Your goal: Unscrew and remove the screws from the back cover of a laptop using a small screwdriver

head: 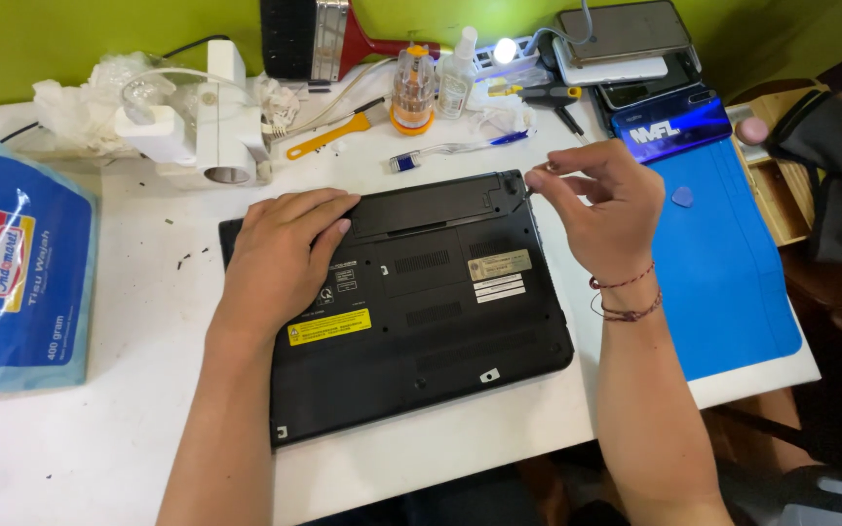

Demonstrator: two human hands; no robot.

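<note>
The laptop lies upside down in the middle of the white bench, black underside up, yellow and silver labels showing, its near edge close to the bench front. It looks like a stiff, fairly heavy slab with a hard plastic shell, smooth enough to slide on the bench top; the safest places to take hold are probably the two long sides, away from the vents and the battery strip along the far edge.

The left hand lies flat, palm down, on the laptop's far left corner, fingers spread toward the battery strip, its grip loose and holding nothing. The right hand hovers at the far right corner with thumb and forefinger pinched together. The grip seems to close on something tiny, perhaps a screw or a thin tool tip, but it is too small to tell.

Room is tight on the far side: a white plastic stand, crumpled tissue, a yellow-handled brush, a toothbrush, a screwdriver set and a small bottle crowd the wall. To the right a blue mat runs to the bench edge, bearing a guitar pick, with a blue phone at its top. On the left a blue tissue pack sits well apart. The front-left stretch of bench offers the best sliding room.
</note>
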